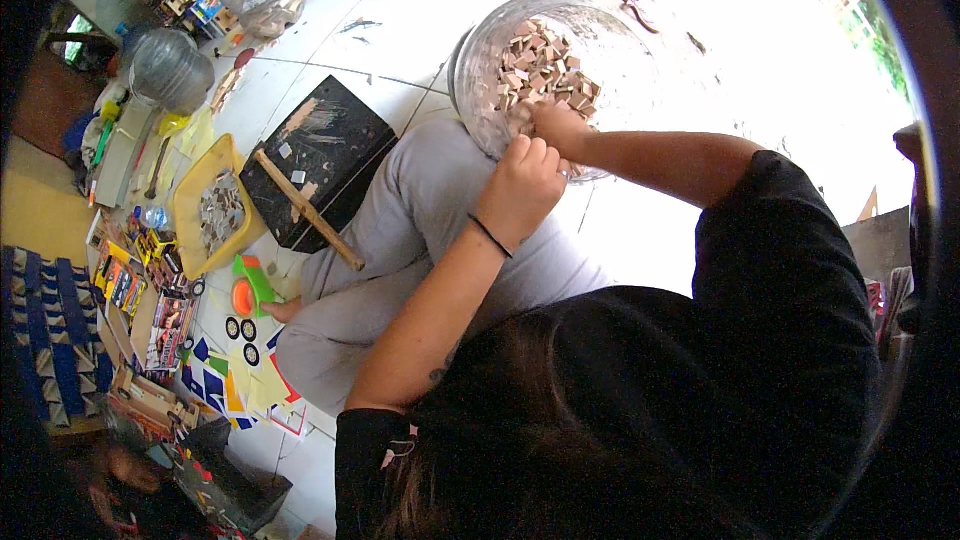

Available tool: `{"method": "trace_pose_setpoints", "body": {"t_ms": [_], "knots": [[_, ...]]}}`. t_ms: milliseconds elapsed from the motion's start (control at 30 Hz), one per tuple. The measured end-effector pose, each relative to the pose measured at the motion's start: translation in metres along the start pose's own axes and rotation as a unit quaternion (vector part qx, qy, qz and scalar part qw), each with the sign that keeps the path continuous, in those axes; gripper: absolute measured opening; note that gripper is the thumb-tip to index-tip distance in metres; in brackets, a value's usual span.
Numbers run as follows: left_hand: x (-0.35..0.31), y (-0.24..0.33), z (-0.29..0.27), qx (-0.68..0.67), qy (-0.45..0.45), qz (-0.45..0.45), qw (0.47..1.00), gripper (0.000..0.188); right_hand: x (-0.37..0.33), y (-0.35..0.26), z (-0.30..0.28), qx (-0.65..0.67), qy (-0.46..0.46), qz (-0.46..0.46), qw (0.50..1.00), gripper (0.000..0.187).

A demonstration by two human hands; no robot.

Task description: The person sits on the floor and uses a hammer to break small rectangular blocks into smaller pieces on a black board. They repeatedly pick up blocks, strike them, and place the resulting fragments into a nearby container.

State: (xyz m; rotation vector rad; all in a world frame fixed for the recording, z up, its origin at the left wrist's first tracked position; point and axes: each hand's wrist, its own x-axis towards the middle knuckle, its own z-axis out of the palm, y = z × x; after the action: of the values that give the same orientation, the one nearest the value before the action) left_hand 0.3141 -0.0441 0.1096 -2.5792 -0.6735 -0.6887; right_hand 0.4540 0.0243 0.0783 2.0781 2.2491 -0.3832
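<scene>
A round clear plastic tub point(625, 35) stands before me, with many small brown and pale wooden pieces point(545, 65) heaped inside. My right hand point(556, 128) reaches over the tub's near part, down at the edge of the heap; its fingertips blend into the pieces and are hard to make out. Just nearer to me, my left hand point(522, 180) is closed, its fingers curled at the tub's near rim. Whatever it may hold is hidden. A dark band circles my left wrist.
Left of my knees lie a black box point(345, 140), a wooden-handled tool point(308, 208) across it, and a yellow tray point(180, 210) of small grey pieces. Black wheels point(249, 330), coloured cut sheets point(235, 380) and toy trucks point(165, 330) crowd the left floor.
</scene>
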Motion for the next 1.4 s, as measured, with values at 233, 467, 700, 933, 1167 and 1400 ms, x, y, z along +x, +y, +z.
{"method": "trace_pose_setpoints", "body": {"t_ms": [233,467,700,933,1167,1400], "knots": [[0.007,-0.006,-0.004,-0.01,0.0,-0.011,1.0,0.01,0.001,0.017,-0.055,0.587,-0.084,0.096,0.799,0.022],[0.035,-0.031,0.002,-0.036,-0.004,-0.039,0.999,0.018,-0.016,0.048,-0.111,0.862,-0.187,-0.163,0.442,0.029],[0.082,-0.125,0.02,-0.086,-0.03,-0.121,0.988,0.039,0.042,0.059,-0.15,0.893,-0.242,-0.222,0.308,0.043],[0.099,-0.175,0.039,-0.126,-0.062,-0.16,0.977,0.045,0.126,0.054,-0.179,0.872,-0.183,-0.194,0.41,0.035],[0.02,-0.154,0.017,-0.1,0.242,-0.19,0.946,0.054,0.12,-0.012,-0.187,0.864,-0.162,-0.201,0.433,0.03],[-0.227,-0.127,-0.004,-0.054,0.213,-0.786,0.577,0.04,0.125,-0.175,-0.106,0.808,-0.287,-0.164,0.488,0.033]]}}
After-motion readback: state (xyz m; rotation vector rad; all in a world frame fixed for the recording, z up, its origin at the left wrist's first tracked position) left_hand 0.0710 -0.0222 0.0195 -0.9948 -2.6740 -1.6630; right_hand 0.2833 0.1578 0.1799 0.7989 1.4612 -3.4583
